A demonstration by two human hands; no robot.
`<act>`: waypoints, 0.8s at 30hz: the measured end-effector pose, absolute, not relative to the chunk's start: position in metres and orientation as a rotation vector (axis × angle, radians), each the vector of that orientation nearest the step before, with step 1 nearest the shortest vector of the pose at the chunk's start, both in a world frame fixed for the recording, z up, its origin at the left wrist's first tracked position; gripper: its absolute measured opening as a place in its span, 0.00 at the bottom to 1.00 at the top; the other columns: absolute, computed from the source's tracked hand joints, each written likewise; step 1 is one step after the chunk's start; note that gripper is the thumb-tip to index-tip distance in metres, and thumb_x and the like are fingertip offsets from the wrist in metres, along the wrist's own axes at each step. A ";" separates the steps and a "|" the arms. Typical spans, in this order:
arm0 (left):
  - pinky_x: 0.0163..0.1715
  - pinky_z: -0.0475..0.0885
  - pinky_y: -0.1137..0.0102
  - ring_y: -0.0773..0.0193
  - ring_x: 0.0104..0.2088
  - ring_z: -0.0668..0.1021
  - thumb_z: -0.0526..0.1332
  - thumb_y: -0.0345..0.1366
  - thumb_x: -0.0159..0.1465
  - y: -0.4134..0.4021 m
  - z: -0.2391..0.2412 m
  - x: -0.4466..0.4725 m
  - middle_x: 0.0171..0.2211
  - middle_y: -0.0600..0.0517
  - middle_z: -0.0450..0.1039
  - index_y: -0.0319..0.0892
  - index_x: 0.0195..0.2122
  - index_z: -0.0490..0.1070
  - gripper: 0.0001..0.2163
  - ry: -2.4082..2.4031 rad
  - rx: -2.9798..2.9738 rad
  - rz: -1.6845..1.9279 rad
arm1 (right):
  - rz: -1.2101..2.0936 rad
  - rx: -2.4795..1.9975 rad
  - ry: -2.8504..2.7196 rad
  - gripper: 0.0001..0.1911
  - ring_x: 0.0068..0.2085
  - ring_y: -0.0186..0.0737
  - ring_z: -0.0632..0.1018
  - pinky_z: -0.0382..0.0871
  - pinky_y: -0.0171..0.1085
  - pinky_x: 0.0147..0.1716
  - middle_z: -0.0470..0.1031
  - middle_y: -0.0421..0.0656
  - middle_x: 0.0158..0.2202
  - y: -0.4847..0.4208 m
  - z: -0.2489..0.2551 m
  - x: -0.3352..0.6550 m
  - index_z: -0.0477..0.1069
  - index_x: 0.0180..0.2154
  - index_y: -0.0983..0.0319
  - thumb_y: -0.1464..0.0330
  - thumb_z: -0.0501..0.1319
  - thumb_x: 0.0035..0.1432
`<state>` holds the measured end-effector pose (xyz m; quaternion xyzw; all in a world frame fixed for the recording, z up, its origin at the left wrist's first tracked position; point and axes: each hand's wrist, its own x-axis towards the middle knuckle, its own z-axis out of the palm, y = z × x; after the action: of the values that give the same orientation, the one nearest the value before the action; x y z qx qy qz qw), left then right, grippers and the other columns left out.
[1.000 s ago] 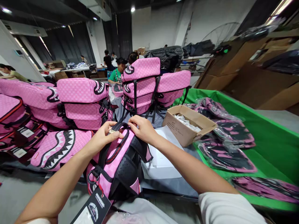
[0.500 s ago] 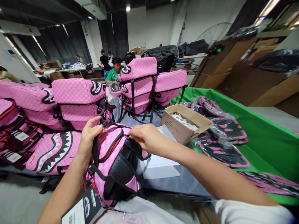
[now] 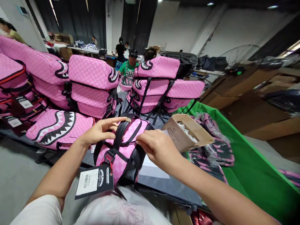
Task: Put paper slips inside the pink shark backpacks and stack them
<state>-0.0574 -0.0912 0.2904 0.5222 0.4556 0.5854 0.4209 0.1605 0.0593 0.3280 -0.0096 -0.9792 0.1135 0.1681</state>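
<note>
A pink checkered backpack (image 3: 131, 131) with black straps stands upright in front of me at the table's near edge. My left hand (image 3: 100, 131) grips its upper left side beside the black top strap. My right hand (image 3: 159, 147) pinches its right edge. A black and white hang tag (image 3: 95, 182) dangles from the backpack's lower strap. Clear plastic wrap (image 3: 117, 209) lies below the backpack, near my lap.
Stacks of pink shark-mouth backpacks (image 3: 93, 84) fill the table ahead and to the left. An open cardboard box (image 3: 180, 132) sits to the right, beside bagged pink items (image 3: 211, 147) on a green surface (image 3: 248, 168). Several people work at far tables (image 3: 127, 64).
The backpack has been turned so its pink side and top strap face me. My left hand shifted onto its upper left side, my right to its right edge. The view tilted left.
</note>
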 end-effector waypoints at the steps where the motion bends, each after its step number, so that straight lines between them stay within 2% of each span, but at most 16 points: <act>1: 0.41 0.75 0.67 0.59 0.38 0.81 0.73 0.38 0.56 -0.093 0.285 -0.055 0.38 0.47 0.81 0.47 0.61 0.71 0.30 1.145 1.302 1.552 | 0.325 -0.026 -2.778 0.09 0.34 0.37 0.73 0.55 0.36 0.35 0.76 0.43 0.31 0.055 0.327 0.161 0.74 0.36 0.62 0.74 0.57 0.67; 4: 0.39 0.75 0.72 0.65 0.35 0.79 0.74 0.35 0.55 -0.088 0.274 -0.043 0.40 0.49 0.80 0.46 0.54 0.77 0.24 1.168 1.249 1.785 | 0.402 0.036 -2.785 0.09 0.33 0.37 0.73 0.57 0.36 0.35 0.75 0.43 0.30 0.035 0.321 0.161 0.73 0.35 0.62 0.74 0.56 0.67; 7: 0.36 0.74 0.75 0.69 0.32 0.77 0.74 0.34 0.55 -0.085 0.267 -0.034 0.37 0.51 0.79 0.45 0.51 0.77 0.22 1.157 1.210 1.919 | 0.362 0.028 -2.815 0.10 0.31 0.36 0.71 0.56 0.36 0.34 0.73 0.42 0.28 0.016 0.315 0.161 0.71 0.32 0.62 0.73 0.56 0.67; 12: 0.36 0.74 0.75 0.69 0.32 0.77 0.74 0.34 0.55 -0.091 0.262 -0.024 0.33 0.53 0.77 0.44 0.49 0.77 0.19 1.143 1.153 2.000 | 0.133 -0.172 -2.776 0.08 0.31 0.36 0.70 0.52 0.37 0.34 0.74 0.41 0.29 0.005 0.312 0.168 0.71 0.33 0.62 0.73 0.58 0.66; 18: 0.34 0.72 0.74 0.68 0.31 0.76 0.71 0.35 0.58 -0.089 0.259 -0.003 0.34 0.52 0.78 0.45 0.47 0.77 0.15 1.189 1.187 2.016 | 0.170 -0.193 -2.745 0.11 0.31 0.37 0.69 0.52 0.37 0.35 0.72 0.41 0.27 -0.002 0.296 0.164 0.69 0.29 0.62 0.71 0.57 0.67; 24: 0.34 0.73 0.73 0.66 0.31 0.78 0.72 0.37 0.57 -0.085 0.260 0.001 0.34 0.51 0.79 0.44 0.45 0.78 0.15 1.195 1.174 2.044 | 0.203 -0.241 -2.678 0.13 0.32 0.37 0.69 0.54 0.38 0.36 0.72 0.41 0.27 -0.006 0.284 0.151 0.69 0.28 0.62 0.69 0.56 0.68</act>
<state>0.0010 -0.0850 0.2597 0.4306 0.4384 0.7493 0.2468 0.1510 -0.0063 0.2842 -0.0872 -0.9687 0.0734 0.2205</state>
